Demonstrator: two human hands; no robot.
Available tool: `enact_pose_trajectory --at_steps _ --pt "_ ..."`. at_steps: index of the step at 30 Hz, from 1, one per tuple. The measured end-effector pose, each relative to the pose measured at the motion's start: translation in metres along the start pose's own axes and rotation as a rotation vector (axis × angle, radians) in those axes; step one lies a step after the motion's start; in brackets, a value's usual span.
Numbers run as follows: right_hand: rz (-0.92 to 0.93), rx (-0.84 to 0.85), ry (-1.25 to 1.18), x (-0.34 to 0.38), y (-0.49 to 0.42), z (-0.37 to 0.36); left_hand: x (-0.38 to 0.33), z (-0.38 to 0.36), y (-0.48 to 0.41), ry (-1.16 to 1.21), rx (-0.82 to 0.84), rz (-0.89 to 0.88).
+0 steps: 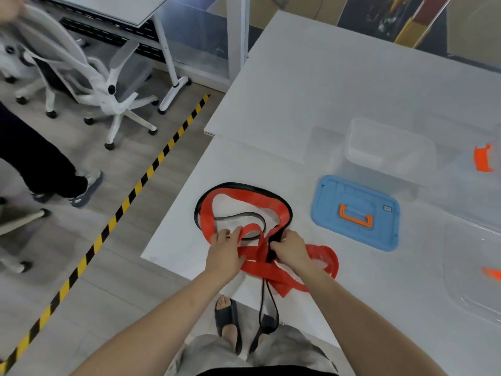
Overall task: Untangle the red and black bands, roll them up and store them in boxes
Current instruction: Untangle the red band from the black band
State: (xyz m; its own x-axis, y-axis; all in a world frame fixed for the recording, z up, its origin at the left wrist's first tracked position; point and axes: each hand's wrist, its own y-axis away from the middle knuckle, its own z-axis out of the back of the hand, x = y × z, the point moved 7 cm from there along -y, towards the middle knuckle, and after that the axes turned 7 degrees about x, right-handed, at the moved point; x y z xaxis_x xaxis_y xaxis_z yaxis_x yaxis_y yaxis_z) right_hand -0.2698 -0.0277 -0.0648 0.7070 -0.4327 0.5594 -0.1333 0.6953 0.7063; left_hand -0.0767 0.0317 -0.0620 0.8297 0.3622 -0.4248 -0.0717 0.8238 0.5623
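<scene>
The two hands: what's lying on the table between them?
In the head view, crossed strands of the red band and a bunched bit of the black band lie between the left hand and the right hand.

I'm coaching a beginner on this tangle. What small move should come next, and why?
Probably the right hand should pull the black band clear of the red band while the left hand pins it. Both hands grip at the crossing, and the black band's tail hangs free off the table.

Grey floor, blk/yel tape, white chair, white table
</scene>
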Motion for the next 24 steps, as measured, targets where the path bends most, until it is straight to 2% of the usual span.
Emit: enact_pose_trajectory --at_steps 5,7,10,14,17,20,24 --pt "0.036 -0.129 -0.112 0.034 0.018 0.039 0.016 -0.008 0.003 -0.242 0.023 -0.063" --pt "0.012 -0.158 -0.281 0.043 0.017 0.054 0.019 -0.009 0.003 -0.298 -0.009 -0.112" --pt "0.008 -0.1 -0.602 0.061 0.017 0.064 0.02 -0.006 0.001 -0.292 -0.018 -0.151" --pt "0.053 -0.115 -0.807 0.084 0.017 0.086 0.021 -0.001 -0.002 -0.218 -0.003 -0.174" --pt "0.119 -0.014 -0.993 0.116 0.026 0.096 0.022 0.0 -0.003 -0.203 0.028 -0.189" --pt "0.238 -0.039 -0.792 0.15 0.026 0.114 0.027 0.005 -0.006 -0.099 0.028 -0.178" --pt "0.389 -0.164 -0.167 0.19 0.011 0.119 0.03 0.02 -0.004 0.051 -0.031 -0.173"
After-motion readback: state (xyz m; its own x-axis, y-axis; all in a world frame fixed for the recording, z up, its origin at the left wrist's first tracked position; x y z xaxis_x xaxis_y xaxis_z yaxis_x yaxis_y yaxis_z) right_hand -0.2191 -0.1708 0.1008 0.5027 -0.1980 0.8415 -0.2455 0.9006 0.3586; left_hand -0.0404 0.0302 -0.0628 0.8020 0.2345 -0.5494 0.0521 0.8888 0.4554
